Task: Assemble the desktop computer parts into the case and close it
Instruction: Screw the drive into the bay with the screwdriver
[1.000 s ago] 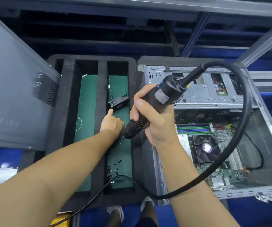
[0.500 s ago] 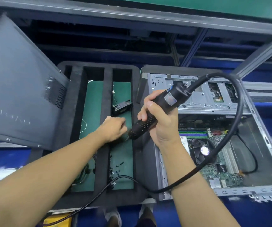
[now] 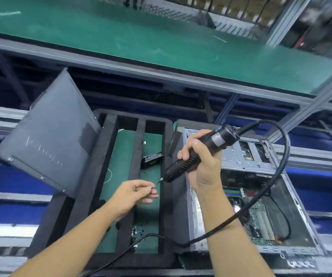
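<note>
**Left hand pinches a small piece beside the screwdriver tip**

Nearest to the camera, a thick black cable passes over the right forearm. It runs down to the lower left, across the near end of a black foam tray with long green-bottomed compartments. At the near end of the tray's right compartment lies a little heap of small dark loose screws.

Above the same compartment the left hand is in the air. Its thumb and forefinger are pressed together on a small dark piece, too small to identify, and the other fingers are loosely stretched. The black cylindrical electric screwdriver points down and to the left, and its tip ends just beside this piece. Whether they touch, I cannot tell. The right hand has all its fingers wrapped firmly round the screwdriver's body.

Farther along the compartment lies a small black square fan. Just beside the tray on the right, the open grey metal computer case lies on its side, with a green motherboard inside. On the left, a dark grey flat side panel stands tilted beside the tray's left rim. Behind everything is a green conveyor surface.
</note>
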Motion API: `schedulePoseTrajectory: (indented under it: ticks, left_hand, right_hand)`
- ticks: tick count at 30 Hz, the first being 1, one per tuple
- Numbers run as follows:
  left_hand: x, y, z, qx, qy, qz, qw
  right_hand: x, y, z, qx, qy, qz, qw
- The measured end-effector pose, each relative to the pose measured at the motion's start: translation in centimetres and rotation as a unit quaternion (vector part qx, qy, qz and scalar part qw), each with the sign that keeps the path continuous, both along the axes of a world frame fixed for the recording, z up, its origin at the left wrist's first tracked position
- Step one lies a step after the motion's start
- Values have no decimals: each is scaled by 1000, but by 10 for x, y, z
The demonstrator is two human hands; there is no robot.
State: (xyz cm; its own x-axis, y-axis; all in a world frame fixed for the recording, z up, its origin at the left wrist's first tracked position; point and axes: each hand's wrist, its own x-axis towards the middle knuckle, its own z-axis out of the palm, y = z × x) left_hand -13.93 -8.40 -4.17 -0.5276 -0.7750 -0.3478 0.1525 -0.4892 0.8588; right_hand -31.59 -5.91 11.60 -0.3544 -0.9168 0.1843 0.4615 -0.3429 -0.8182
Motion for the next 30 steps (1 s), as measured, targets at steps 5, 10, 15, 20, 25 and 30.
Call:
schedulePoseTrajectory:
  ticks: [5, 10, 15, 20, 25, 30]
  left_hand:
    - [-5, 6, 14, 11, 47, 20, 999]
    - [-4, 8, 27, -12, 55, 11, 998]
    - [-9, 12, 34, -61, 17, 7, 998]
    - [-14, 12, 41, -88, -14, -5, 996]
    - [-19, 14, 43, -101, -28, -20, 994]
    - [-22, 15, 44, -110, -34, -29, 993]
  right_hand:
    - [5, 4, 10, -3, -1, 3, 1000]
    - [2, 10, 12, 11, -12, -9, 1000]
    - [-5, 15, 10, 10, -18, -14, 1000]
    - [-11, 20, 8, 12, -28, -23, 999]
    - [-15, 23, 7, 3, -34, -29, 999]
    - [-21, 27, 5, 5, -37, -37, 999]
